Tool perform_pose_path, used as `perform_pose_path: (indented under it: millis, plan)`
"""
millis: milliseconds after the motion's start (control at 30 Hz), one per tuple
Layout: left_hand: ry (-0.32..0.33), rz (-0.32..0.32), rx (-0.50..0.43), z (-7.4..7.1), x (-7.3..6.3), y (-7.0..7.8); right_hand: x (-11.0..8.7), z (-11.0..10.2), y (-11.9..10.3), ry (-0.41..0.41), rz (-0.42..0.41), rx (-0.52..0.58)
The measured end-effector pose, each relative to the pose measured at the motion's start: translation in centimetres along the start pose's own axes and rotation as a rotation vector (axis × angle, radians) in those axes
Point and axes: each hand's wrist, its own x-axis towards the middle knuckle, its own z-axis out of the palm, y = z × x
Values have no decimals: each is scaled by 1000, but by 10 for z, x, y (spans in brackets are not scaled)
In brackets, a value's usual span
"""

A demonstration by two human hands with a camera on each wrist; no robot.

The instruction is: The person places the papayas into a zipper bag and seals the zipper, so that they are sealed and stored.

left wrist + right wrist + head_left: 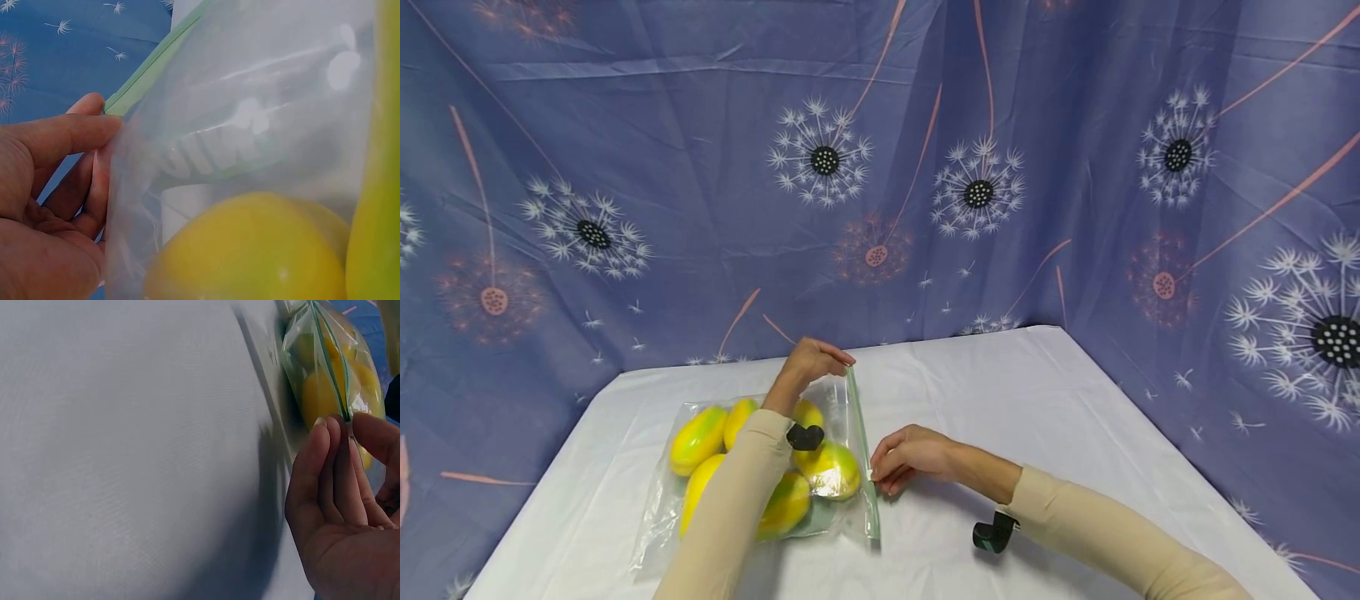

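A clear zip bag (842, 408) with a green zip edge (859, 433) lies on its side, several yellow-green mangoes (698, 440) inside. My left hand (811, 363) pinches the far corner of the zip edge between thumb and fingers; the left wrist view shows this corner and a mango (250, 250) close behind the film. Partway along the edge, my right hand (916, 454) pinches the zip, with a small white piece (870, 474) at its fingertips. In the right wrist view the two green zip strips (329, 353) stand apart beyond the fingers. My left forearm hides some mangoes.
A white cloth covers the table (970, 392). Behind and beside it hangs a blue curtain (700, 167) with a dandelion print. Each wrist wears a black camera band, such as the one (994, 533) under the right sleeve.
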Motion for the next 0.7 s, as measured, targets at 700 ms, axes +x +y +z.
perform_pose_path:
  millis: [700]
  plan:
    - [10,1,-20,-9,-1,5,-16,3,4,-338,109,23]
